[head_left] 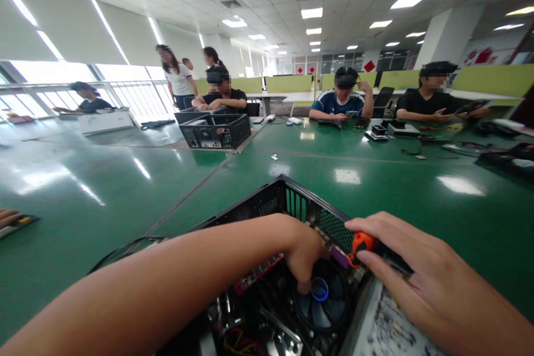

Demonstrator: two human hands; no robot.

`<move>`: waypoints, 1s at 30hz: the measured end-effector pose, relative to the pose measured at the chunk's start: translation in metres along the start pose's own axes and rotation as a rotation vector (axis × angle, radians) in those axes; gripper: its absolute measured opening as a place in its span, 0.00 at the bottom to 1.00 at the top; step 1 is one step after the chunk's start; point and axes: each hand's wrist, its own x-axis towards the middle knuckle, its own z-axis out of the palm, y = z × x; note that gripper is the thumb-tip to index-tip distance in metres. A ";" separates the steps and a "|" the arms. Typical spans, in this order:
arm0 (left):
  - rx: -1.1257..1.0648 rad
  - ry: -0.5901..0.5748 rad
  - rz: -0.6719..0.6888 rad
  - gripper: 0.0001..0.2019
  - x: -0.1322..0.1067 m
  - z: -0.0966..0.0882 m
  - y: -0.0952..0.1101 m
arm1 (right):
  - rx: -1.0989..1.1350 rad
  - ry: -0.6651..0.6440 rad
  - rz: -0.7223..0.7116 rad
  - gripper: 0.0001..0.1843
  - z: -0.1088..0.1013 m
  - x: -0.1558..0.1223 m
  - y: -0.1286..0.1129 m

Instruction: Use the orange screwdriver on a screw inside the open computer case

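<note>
An open black computer case lies in front of me on the green tabletop. Inside it is a round cooling fan with dark blades and a blue-ringed hub. My left hand reaches down into the case at the fan's upper edge. Its fingers curl downward, and their tips are partly hidden, so what they grip does not show. Over the case's right side, my right hand pinches an orange and black screwdriver by its handle. A purple connector or slot shows between the two hands.
A scuffed metal box fills the case's right side. Thin cables run at the bottom. Across the green table stands another opened case, with people seated behind. A small white piece lies mid-table. Another person's fingers show at the left edge.
</note>
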 end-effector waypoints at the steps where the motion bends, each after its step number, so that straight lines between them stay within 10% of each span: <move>1: 0.002 -0.008 -0.002 0.43 0.000 -0.001 0.001 | 0.000 0.000 0.004 0.19 0.000 0.000 0.000; 30: -0.056 0.033 -0.012 0.40 -0.004 -0.001 0.003 | -0.003 0.154 -0.005 0.19 -0.002 -0.007 -0.002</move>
